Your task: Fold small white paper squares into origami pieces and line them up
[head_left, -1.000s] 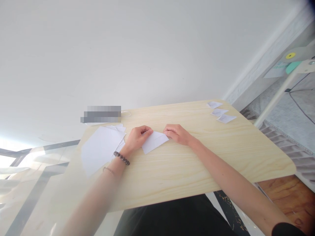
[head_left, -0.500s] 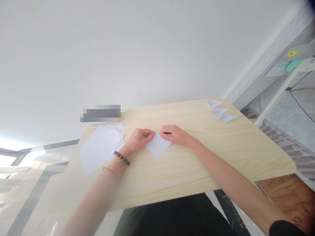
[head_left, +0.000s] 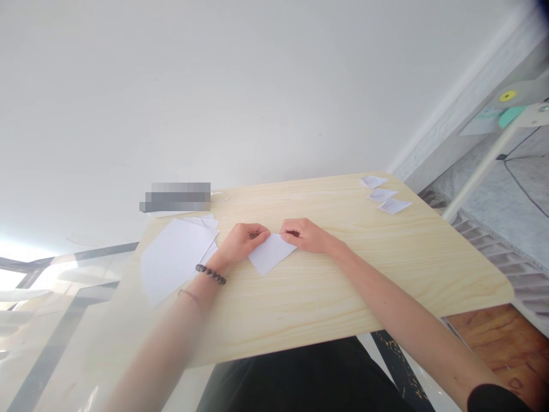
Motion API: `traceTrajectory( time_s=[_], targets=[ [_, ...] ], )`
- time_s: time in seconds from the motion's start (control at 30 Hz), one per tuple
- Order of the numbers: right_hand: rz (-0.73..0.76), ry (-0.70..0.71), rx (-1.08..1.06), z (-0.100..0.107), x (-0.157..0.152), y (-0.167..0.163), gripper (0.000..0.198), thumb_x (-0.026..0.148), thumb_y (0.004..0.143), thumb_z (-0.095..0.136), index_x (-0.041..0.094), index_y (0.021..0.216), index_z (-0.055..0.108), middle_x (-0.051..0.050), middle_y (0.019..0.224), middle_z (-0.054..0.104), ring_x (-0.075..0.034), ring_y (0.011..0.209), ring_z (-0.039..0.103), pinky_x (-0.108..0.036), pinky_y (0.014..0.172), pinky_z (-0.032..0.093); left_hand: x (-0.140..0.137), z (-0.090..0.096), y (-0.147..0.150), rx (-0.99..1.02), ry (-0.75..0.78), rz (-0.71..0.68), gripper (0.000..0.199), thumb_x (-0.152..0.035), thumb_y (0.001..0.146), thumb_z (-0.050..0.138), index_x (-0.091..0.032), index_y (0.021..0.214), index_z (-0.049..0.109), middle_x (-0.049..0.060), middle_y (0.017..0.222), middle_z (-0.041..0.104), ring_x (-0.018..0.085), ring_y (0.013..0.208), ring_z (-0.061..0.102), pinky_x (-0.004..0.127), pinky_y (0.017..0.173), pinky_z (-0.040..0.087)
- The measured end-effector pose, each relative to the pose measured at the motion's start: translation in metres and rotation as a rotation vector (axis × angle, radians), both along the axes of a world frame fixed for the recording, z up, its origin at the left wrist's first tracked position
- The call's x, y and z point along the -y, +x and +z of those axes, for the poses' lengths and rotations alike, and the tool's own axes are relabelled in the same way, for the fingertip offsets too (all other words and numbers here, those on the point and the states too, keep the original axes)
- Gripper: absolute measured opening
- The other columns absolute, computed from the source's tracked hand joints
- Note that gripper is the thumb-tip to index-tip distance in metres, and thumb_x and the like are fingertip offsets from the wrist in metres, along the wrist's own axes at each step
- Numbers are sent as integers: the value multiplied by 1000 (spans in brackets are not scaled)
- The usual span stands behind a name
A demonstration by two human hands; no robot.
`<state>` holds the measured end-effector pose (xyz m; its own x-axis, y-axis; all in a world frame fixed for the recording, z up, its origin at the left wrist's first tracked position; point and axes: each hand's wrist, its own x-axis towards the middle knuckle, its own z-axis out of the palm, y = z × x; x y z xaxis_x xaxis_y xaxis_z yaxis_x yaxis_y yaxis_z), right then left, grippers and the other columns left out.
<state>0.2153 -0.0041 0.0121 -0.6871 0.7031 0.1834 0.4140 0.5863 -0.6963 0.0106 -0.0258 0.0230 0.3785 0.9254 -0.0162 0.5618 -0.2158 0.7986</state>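
One held paper (head_left: 269, 255) has swung slightly leftward.

Beaded bracelet (head_left: 210, 274): worn on the wrist just behind the left hand (head_left: 243, 241), chunky round beads, pretty dark, strung in a single row
Thin band (head_left: 189, 295): worn a bit farther up the same arm, kinda washed out by haze, so the material can't be made out
Sleeve (head_left: 497, 397): plain black, only its edge seen, forearm left uncovered down to the right hand (head_left: 309, 236)
Lap: covered by black fabric (head_left: 295, 377), cut can't really be told
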Motion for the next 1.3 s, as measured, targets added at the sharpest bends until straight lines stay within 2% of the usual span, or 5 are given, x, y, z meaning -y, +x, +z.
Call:
traceTrajectory(
  time_s=[0.63,0.77,0.9,1.17,1.3],
  targets=[
    [3,-159,46,9,-3,18,14,17,72,43,16,63,53,2,64,52,-8,57,42,-21,52,30,0,5,-9,3,-67,-15,36,-46,76,46,-16,78,66,3,72,66,13,61,55,21,51,40],
    [-23,-206,16,9,-2,19,20,21,77,41,15,63,53,1,64,53,-9,58,44,-22,54,32,-1,4,-9,2,-55,24,39,-47,76,44,-15,78,66,3,70,65,13,59,54,21,49,38],
    [-139,-66,13,5,2,10,26,34,80,45,15,64,54,1,63,49,-8,56,41,-22,52,30,-1,3,-5,10,-49,39,40,-48,76,44,-15,78,66,3,71,65,13,60,54,21,49,38],
    [-129,45,-21,-1,1,8,19,27,82,45,16,71,56,0,70,50,-9,62,44,-22,58,34,-1,0,-7,135,-31,9,37,-41,81,42,-18,101,61,6,92,65,14,70,57,22,56,42],
    [-160,79,-19,-5,-2,10,18,28,81,48,16,70,57,0,69,51,-9,62,44,-23,58,35,-3,-4,-11,112,-2,1,32,-36,82,40,-17,93,64,5,84,64,12,66,55,22,54,41]
  ],
)
